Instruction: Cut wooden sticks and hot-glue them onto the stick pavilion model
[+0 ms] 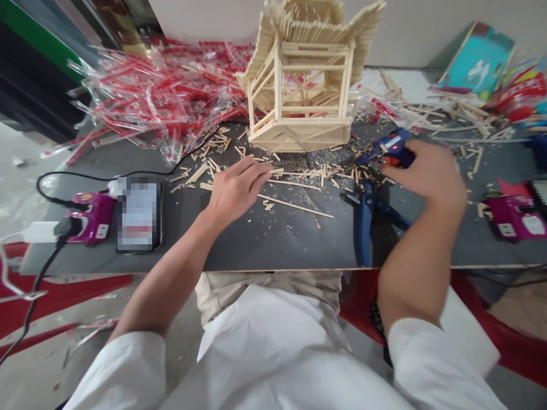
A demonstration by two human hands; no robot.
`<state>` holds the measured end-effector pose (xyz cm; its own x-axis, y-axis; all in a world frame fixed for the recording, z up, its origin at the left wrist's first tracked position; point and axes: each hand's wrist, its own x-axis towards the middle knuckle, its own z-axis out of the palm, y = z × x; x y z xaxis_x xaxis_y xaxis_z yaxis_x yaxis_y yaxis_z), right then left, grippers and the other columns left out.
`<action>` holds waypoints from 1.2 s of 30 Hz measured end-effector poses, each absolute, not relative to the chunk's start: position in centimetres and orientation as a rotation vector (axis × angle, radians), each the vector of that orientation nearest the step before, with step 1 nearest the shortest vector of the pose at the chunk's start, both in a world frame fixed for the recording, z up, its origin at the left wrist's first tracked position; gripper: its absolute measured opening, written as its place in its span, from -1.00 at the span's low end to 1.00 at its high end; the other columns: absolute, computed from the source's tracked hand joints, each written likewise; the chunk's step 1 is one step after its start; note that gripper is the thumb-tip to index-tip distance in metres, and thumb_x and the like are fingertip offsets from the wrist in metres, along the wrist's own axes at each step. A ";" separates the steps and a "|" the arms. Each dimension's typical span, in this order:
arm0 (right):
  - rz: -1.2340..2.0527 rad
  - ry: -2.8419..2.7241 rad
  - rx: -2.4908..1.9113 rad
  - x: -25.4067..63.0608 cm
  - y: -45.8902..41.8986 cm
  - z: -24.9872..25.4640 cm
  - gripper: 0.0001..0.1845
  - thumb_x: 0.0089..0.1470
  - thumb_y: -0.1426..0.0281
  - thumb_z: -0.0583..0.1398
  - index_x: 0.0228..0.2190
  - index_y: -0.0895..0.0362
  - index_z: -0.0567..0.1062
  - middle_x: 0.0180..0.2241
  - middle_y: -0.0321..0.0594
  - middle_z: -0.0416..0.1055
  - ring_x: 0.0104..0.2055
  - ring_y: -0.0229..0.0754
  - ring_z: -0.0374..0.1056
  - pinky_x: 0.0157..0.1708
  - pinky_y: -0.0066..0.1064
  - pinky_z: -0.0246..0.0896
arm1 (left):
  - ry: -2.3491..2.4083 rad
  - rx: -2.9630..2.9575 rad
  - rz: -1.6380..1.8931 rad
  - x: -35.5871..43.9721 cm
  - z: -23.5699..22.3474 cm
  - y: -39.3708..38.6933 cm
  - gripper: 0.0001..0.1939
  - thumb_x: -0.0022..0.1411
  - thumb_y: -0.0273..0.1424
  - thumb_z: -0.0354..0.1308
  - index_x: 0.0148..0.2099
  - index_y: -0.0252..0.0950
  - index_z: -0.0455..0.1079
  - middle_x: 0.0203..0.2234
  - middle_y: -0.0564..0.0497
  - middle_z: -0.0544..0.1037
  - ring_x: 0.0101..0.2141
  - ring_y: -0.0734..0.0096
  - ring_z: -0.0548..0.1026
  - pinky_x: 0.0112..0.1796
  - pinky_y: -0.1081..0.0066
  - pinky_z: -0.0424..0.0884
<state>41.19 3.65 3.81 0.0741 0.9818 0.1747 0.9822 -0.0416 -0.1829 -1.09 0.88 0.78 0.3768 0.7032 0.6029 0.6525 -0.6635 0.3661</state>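
Note:
My left hand [239, 185] rests low over the table among thin wooden sticks. Its fingers are closed together, and the end of a wooden stick [294, 183] shows at the thumb and fingertips. Another long stick [299, 207] lies just in front of it. On the right, my right hand [433, 171] is wrapped round a blue glue gun [395, 145] with a small red light, its nozzle pointing left. Blue-handled pliers [365, 222] lie below the glue gun. Behind both hands stands a pagoda-like model [311, 121] built from sticks, with a flared roof.
Red and clear plastic wrappers [158, 97] are heaped at the back left. A phone [140, 213] lies beside a purple power adapter [96, 216] with cables. Another purple adapter [515, 216] sits at the right. Stick offcuts [205, 171] litter the dark table [273, 247]. A turquoise box [478, 60] leans at the back.

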 end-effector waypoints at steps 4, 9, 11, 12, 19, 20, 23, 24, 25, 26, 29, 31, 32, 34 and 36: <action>0.210 -1.985 -2.234 41.3 4.2 3.0 -0.53 0.02 0.13 0.48 -0.16 0.20 0.63 -0.19 0.14 0.56 -0.29 -0.07 0.37 -0.26 -0.21 0.15 | 1.236 2.518 1.154 -1.1 0.6 1.0 -0.71 0.59 -0.24 0.06 0.03 -0.20 0.60 -0.15 -0.05 0.68 -0.19 0.37 0.63 -0.24 0.42 0.44; 0.306 -2.042 -2.119 37.7 2.0 6.1 -0.76 0.24 0.23 0.34 -0.22 0.17 0.65 -0.22 0.10 0.62 -0.23 -0.07 0.48 -0.18 -0.20 0.23 | 1.274 2.443 1.128 -1.0 0.7 1.1 -0.67 0.60 -0.21 0.04 0.02 -0.23 0.59 -0.16 -0.06 0.66 -0.22 0.38 0.60 -0.27 0.41 0.41; 0.618 -2.247 -1.850 34.3 0.7 7.3 -0.81 0.26 0.23 0.33 -0.25 0.10 0.65 -0.28 -0.08 0.64 -0.30 -0.11 0.50 -0.22 -0.25 0.27 | 1.305 2.422 1.121 -1.1 0.8 1.1 -0.66 0.60 -0.20 0.03 0.03 -0.23 0.59 -0.15 -0.08 0.66 -0.19 0.36 0.60 -0.27 0.41 0.41; 0.743 -2.432 -1.642 32.3 0.2 7.7 -0.82 0.27 0.24 0.33 -0.25 0.09 0.66 -0.28 -0.13 0.64 -0.30 -0.11 0.50 -0.22 -0.27 0.28 | 1.318 2.417 1.116 -1.1 0.8 1.2 -0.66 0.60 -0.20 0.03 0.03 -0.24 0.59 -0.14 -0.09 0.66 -0.17 0.34 0.61 -0.26 0.41 0.41; 0.453 -2.869 -1.078 21.1 -0.3 4.1 -0.46 0.35 0.61 0.08 0.19 0.00 0.59 -0.06 -0.05 0.52 -0.19 -0.13 0.46 -0.33 -0.36 0.10 | 1.398 2.358 1.159 -1.9 0.2 2.0 -0.68 0.58 -0.19 0.07 -0.02 -0.24 0.59 -0.18 -0.06 0.65 -0.22 0.36 0.59 -0.23 0.40 0.39; 0.364 -2.899 -1.079 20.7 0.0 3.4 -0.41 0.33 0.63 0.08 0.22 -0.06 0.57 -0.05 -0.06 0.50 -0.24 -0.15 0.43 -0.39 -0.35 0.00 | 1.407 2.346 1.159 -1.9 0.1 2.1 -0.68 0.58 -0.18 0.07 -0.02 -0.23 0.59 -0.17 -0.06 0.65 -0.21 0.35 0.59 -0.22 0.40 0.40; 0.223 -2.922 -1.053 20.4 0.6 1.9 -0.43 0.36 0.58 0.10 0.20 -0.16 0.58 -0.02 -0.09 0.48 -0.27 -0.15 0.39 -0.44 -0.32 -0.17 | 1.406 2.342 1.126 -2.0 -0.3 2.3 -0.64 0.58 -0.15 0.05 0.00 -0.23 0.59 -0.17 -0.06 0.65 -0.17 0.32 0.61 -0.18 0.39 0.44; 0.214 -2.909 -1.051 20.6 0.7 1.6 -0.47 0.38 0.55 0.10 0.18 -0.16 0.60 -0.01 -0.09 0.48 -0.25 -0.15 0.38 -0.44 -0.32 -0.17 | 1.401 2.348 1.112 -1.9 -0.4 2.3 -0.64 0.59 -0.15 0.04 0.00 -0.23 0.59 -0.18 -0.06 0.65 -0.17 0.31 0.61 -0.17 0.38 0.45; 0.215 -2.891 -1.051 20.7 0.7 1.5 -0.49 0.39 0.54 0.10 0.15 -0.15 0.62 0.00 -0.09 0.48 -0.24 -0.14 0.38 -0.43 -0.33 -0.16 | 1.392 2.354 1.098 -1.9 -0.4 2.3 -0.64 0.59 -0.15 0.04 0.01 -0.23 0.60 -0.19 -0.06 0.65 -0.16 0.31 0.61 -0.17 0.38 0.45; 0.225 -2.873 -1.051 20.9 0.6 1.4 -0.52 0.40 0.52 0.10 0.13 -0.14 0.63 0.00 -0.09 0.48 -0.23 -0.15 0.38 -0.42 -0.33 -0.14 | 1.381 2.360 1.087 -1.8 -0.5 2.2 -0.65 0.59 -0.16 0.04 0.02 -0.23 0.60 -0.19 -0.06 0.64 -0.16 0.31 0.61 -0.17 0.38 0.45; 0.261 -2.832 -1.055 21.2 0.4 1.3 -0.55 0.39 0.50 0.12 0.13 -0.11 0.64 0.02 -0.09 0.48 -0.27 -0.18 0.34 -0.41 -0.33 -0.12 | 1.351 2.368 1.070 -1.6 -0.6 2.1 -0.68 0.58 -0.19 0.06 0.04 -0.22 0.60 -0.17 -0.06 0.65 -0.15 0.30 0.62 -0.17 0.38 0.46; 0.284 -2.818 -1.072 21.2 0.3 1.3 -0.59 0.40 0.44 0.15 0.14 -0.12 0.63 0.02 -0.09 0.46 -0.31 -0.20 0.32 -0.42 -0.31 -0.14 | 1.344 2.371 1.071 -1.6 -0.6 2.0 -0.69 0.58 -0.20 0.07 0.03 -0.22 0.60 -0.17 -0.06 0.65 -0.15 0.30 0.62 -0.17 0.38 0.45; 0.300 -2.810 -1.078 21.2 0.3 1.3 -0.60 0.40 0.42 0.17 0.13 -0.13 0.63 0.01 -0.10 0.46 -0.31 -0.19 0.31 -0.42 -0.31 -0.14 | 1.345 2.370 1.079 -1.6 -0.6 2.0 -0.69 0.57 -0.20 0.08 0.03 -0.22 0.60 -0.17 -0.06 0.66 -0.16 0.30 0.62 -0.17 0.38 0.45; 0.337 -2.782 -1.079 21.2 0.4 1.2 -0.64 0.40 0.38 0.19 0.10 -0.15 0.66 0.00 -0.11 0.45 -0.31 -0.19 0.30 -0.40 -0.31 -0.13 | 1.350 2.364 1.099 -1.6 -0.6 2.0 -0.69 0.57 -0.20 0.09 0.02 -0.23 0.61 -0.19 -0.06 0.66 -0.18 0.31 0.62 -0.19 0.39 0.45; 0.367 -2.752 -1.074 21.2 0.4 1.0 -0.66 0.38 0.40 0.21 0.04 -0.14 0.69 -0.01 -0.12 0.46 -0.30 -0.19 0.30 -0.39 -0.31 -0.10 | 1.362 2.351 1.114 -1.6 -0.6 2.1 -0.68 0.56 -0.19 0.09 0.02 -0.23 0.61 -0.20 -0.07 0.65 -0.21 0.32 0.62 -0.21 0.39 0.44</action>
